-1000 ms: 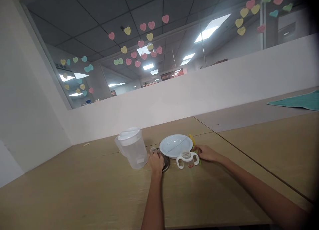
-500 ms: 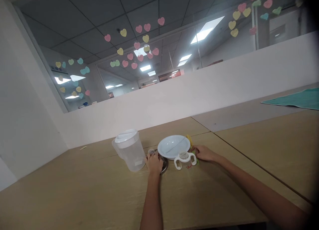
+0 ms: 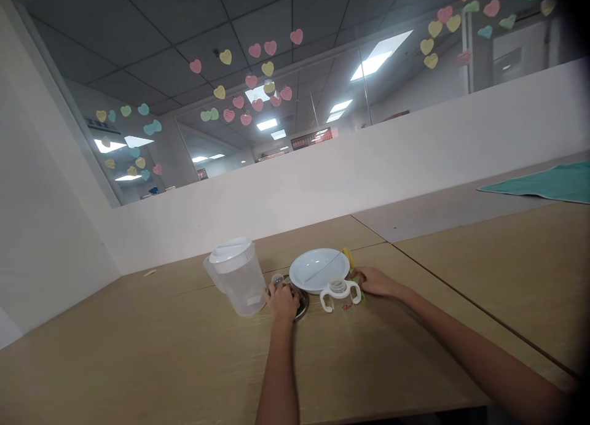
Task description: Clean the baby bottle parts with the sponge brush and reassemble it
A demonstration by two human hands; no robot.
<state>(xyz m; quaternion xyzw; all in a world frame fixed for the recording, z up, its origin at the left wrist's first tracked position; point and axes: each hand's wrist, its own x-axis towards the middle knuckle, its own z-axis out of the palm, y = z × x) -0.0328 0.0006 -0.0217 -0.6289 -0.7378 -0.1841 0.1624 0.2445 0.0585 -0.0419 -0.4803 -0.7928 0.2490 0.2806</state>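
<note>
My left hand [image 3: 282, 301] is curled around a small clear cap-like piece [image 3: 277, 280] just right of a translucent plastic pitcher [image 3: 235, 276] with a white lid. It rests over a round metal fitting [image 3: 302, 302] set in the tabletop. My right hand [image 3: 374, 280] lies on the table beside a clear baby bottle with white handles [image 3: 340, 293], fingers curled near a yellow-green item [image 3: 349, 258] that is mostly hidden. A white plate [image 3: 318, 269] sits between the hands, slightly farther away.
The wooden table [image 3: 184, 351] runs up to a low white partition wall [image 3: 369, 167] with glass above it, covered in heart stickers. A teal cloth [image 3: 548, 184] lies at the far right. A seam divides the table sections.
Both hands stay at the same objects; the view has shifted slightly, so everything sits a little further left in the frame.
</note>
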